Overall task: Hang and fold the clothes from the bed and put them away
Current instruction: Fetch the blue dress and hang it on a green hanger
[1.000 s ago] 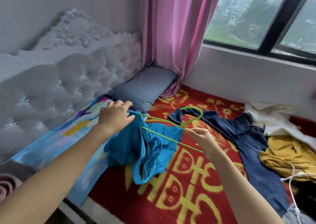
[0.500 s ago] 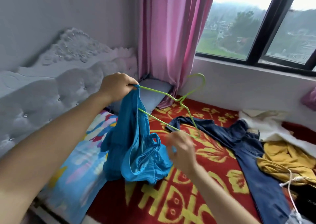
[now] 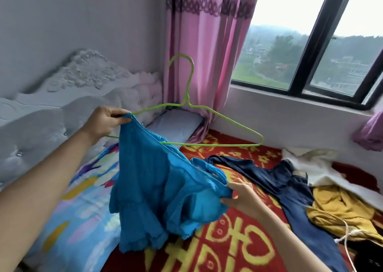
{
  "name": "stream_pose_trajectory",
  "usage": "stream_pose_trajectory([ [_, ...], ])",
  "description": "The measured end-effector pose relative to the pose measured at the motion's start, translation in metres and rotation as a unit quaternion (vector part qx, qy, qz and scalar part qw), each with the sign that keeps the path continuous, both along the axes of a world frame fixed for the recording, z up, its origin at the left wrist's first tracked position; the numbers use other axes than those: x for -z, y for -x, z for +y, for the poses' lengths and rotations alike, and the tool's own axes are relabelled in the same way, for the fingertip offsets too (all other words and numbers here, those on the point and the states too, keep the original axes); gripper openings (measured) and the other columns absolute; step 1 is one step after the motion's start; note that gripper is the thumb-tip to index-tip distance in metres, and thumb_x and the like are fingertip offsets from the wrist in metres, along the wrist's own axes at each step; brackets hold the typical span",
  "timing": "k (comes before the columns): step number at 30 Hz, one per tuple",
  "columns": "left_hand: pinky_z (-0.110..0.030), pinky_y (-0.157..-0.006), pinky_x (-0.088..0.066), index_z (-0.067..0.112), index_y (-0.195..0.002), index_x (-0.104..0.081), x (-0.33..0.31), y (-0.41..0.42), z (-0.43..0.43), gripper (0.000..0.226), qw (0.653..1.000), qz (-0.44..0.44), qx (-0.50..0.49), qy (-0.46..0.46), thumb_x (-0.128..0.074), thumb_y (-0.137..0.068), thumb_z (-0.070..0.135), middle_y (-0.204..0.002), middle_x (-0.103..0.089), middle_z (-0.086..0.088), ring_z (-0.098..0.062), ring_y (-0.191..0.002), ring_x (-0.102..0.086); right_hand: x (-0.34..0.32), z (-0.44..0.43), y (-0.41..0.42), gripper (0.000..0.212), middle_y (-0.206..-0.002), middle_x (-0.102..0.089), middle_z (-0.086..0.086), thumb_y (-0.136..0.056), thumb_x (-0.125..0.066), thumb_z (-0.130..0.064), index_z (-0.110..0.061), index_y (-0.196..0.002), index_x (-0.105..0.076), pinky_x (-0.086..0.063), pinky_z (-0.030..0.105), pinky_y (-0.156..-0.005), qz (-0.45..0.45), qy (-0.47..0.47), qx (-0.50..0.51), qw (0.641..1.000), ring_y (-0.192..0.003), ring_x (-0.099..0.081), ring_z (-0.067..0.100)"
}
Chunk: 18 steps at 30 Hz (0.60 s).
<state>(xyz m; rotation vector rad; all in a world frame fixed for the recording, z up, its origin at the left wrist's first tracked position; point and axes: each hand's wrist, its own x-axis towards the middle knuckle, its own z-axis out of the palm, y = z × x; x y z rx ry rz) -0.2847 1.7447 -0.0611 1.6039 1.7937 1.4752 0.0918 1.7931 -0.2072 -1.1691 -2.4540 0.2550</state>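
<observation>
Two hands hold a blue top and a green hanger up over the bed.
The left hand pinches one edge of the top in its fingers, together with the left end of the hanger, whose hook points up. The right hand, lower down, has its fingers curled round the other edge of the top. The top hangs between both hands, and the hanger's bottom wire goes into it. On the bed lie dark jeans, a yellow garment and a white garment.
</observation>
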Motion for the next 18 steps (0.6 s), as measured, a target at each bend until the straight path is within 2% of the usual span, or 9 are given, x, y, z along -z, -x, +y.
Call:
stream_pose_trajectory([
  [2,0.0,-0.064,-0.043,0.001,-0.106,-0.064,0.01,0.004,-0.002,0.03,0.999,-0.043,0.014,0.014,-0.057,-0.082,-0.015,-0.054,-0.062,0.025,0.014,-0.058,-0.056,-0.023,0.014,-0.024,0.06,-0.076,-0.045,-0.016,-0.053,-0.046,-0.065,-0.019,-0.085,-0.067,-0.032,0.031,-0.08,0.028,0.022,0.033,0.999,-0.078,-0.042,0.009],
  [4,0.0,-0.064,-0.043,-0.004,-0.116,-0.054,0.015,0.003,0.0,0.037,0.997,-0.061,0.034,0.026,-0.057,-0.081,-0.016,-0.059,-0.065,0.022,0.013,-0.059,-0.057,-0.045,0.02,-0.039,0.049,-0.072,-0.043,-0.017,-0.054,-0.049,-0.064,-0.024,-0.078,-0.066,-0.031,0.027,-0.073,0.027,0.009,0.021,0.999,-0.072,-0.041,0.011],
  [7,0.0,-0.064,-0.043,-0.004,-0.114,-0.056,0.015,0.007,0.008,0.037,0.996,-0.065,0.059,0.034,-0.057,-0.08,-0.018,-0.064,-0.066,0.017,0.013,-0.059,-0.058,-0.086,0.014,-0.055,0.042,-0.056,-0.041,-0.009,-0.062,-0.062,-0.046,-0.005,-0.067,-0.061,-0.032,0.02,-0.058,0.115,-0.006,0.006,0.993,-0.06,-0.039,0.002],
  [9,-0.001,-0.062,-0.044,-0.001,-0.098,-0.067,0.013,0.013,0.009,0.03,0.994,-0.076,0.065,0.035,-0.055,-0.079,-0.02,-0.057,-0.065,0.018,0.011,-0.058,-0.058,-0.109,0.005,-0.059,0.021,-0.062,-0.048,-0.012,-0.066,-0.064,-0.035,-0.015,-0.068,-0.056,-0.03,0.011,-0.055,0.128,-0.037,-0.016,0.991,-0.058,-0.038,-0.003],
  [12,-0.001,-0.061,-0.044,0.006,-0.091,-0.071,0.013,0.018,0.013,0.033,0.993,-0.074,0.086,0.038,-0.054,-0.08,-0.02,-0.057,-0.066,0.018,0.011,-0.059,-0.059,-0.137,-0.003,-0.061,0.01,-0.068,-0.051,-0.018,-0.067,-0.057,-0.038,-0.031,-0.07,-0.05,-0.029,0.011,-0.058,0.08,-0.071,-0.055,0.993,-0.059,-0.038,-0.002],
  [14,0.0,-0.062,-0.044,0.008,-0.093,-0.071,0.011,0.021,0.015,0.033,0.992,-0.06,0.107,0.038,-0.055,-0.081,-0.018,-0.058,-0.066,0.019,0.013,-0.061,-0.059,-0.148,-0.007,-0.065,0.018,-0.066,-0.052,-0.007,-0.069,-0.058,-0.043,-0.026,-0.067,-0.057,-0.031,0.012,-0.06,0.087,-0.07,-0.052,0.992,-0.058,-0.041,0.009],
  [16,-0.001,-0.063,-0.045,0.021,-0.079,-0.076,0.006,0.026,0.019,0.045,0.99,-0.051,0.128,0.034,-0.054,-0.08,-0.018,-0.06,-0.067,0.017,0.011,-0.062,-0.06,-0.162,-0.014,-0.066,0.041,-0.061,-0.051,0.005,-0.071,-0.059,-0.058,-0.018,-0.072,-0.062,-0.033,0.01,-0.064,0.115,-0.071,-0.065,0.989,-0.059,-0.04,0.019],
  [18,-0.002,-0.062,-0.046,0.023,-0.063,-0.075,0.0,0.035,0.022,0.051,0.988,-0.062,0.138,0.039,-0.052,-0.079,-0.02,-0.06,-0.068,0.013,0.009,-0.06,-0.061,-0.179,-0.023,-0.065,0.056,-0.056,-0.052,0.005,-0.076,-0.048,-0.074,-0.02,-0.079,-0.064,-0.033,0.009,-0.066,0.128,-0.077,-0.073,0.986,-0.057,-0.04,0.02],
])
